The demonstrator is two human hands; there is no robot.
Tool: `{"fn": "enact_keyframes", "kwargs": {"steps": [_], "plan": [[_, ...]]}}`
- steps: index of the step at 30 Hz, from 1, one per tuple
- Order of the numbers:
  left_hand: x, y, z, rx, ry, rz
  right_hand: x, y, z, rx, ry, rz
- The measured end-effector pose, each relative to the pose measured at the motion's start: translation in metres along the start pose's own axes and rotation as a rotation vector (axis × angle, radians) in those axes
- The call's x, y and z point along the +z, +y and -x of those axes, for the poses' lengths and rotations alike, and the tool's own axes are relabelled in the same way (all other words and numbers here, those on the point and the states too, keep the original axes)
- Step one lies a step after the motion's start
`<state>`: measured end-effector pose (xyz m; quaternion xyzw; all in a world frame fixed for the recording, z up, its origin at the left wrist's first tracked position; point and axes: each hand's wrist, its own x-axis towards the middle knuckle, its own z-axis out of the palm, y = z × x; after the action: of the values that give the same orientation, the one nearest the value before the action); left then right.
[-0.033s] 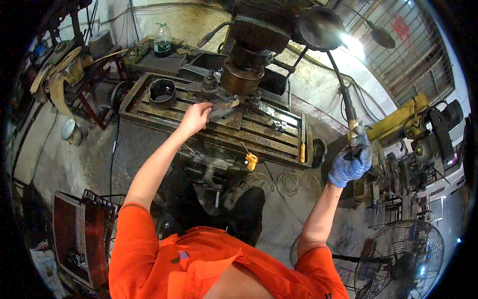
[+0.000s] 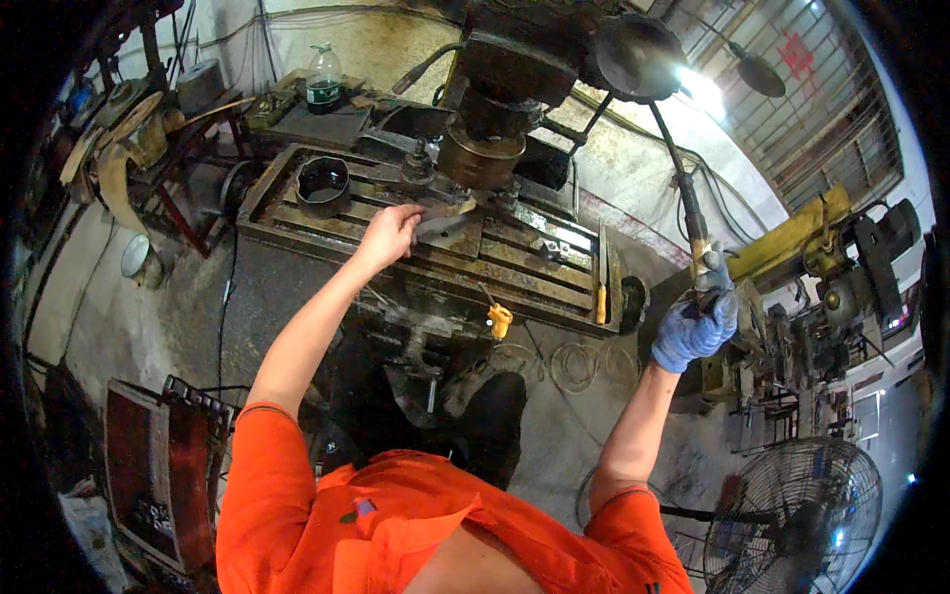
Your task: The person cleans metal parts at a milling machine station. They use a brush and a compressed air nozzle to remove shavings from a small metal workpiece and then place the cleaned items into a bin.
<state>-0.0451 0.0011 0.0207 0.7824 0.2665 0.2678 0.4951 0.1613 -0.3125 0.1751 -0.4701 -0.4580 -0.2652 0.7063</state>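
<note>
My bare left hand (image 2: pixel 389 238) is closed round the handle of a small flat brush (image 2: pixel 457 209). Its tan tip points right, just under the round dark machine head (image 2: pixel 482 153), above a slotted metal machine table (image 2: pixel 386 226). Out to the right, my right hand (image 2: pixel 698 322), in a blue glove, is wrapped round the lower end of a long dark lever (image 2: pixel 687 198) that slants up toward the machine. A round black pot (image 2: pixel 323 186) stands at the left of the table. Near the brush, what lies under the head is too dark to make out.
A yellow-handled tool (image 2: pixel 499 319) hangs at the table's front edge, and a yellow handle (image 2: pixel 601 304) lies at its right end. A plastic bottle (image 2: pixel 324 75) stands behind on the left. A large fan (image 2: pixel 794 520) is at lower right, a dark red cabinet (image 2: pixel 143 470) at lower left.
</note>
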Motion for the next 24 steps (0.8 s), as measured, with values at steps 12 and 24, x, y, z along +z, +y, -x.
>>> {"fn": "enact_keyframes", "kwargs": {"steps": [12, 24], "plan": [[0.006, -0.022, -0.003, -0.011, 0.070, 0.097, 0.007, 0.003, 0.009, -0.055, -0.014, -0.051], [0.012, -0.009, -0.002, -0.008, 0.115, 0.120, 0.006, -0.026, -0.005, 0.118, 0.061, 0.267]]}}
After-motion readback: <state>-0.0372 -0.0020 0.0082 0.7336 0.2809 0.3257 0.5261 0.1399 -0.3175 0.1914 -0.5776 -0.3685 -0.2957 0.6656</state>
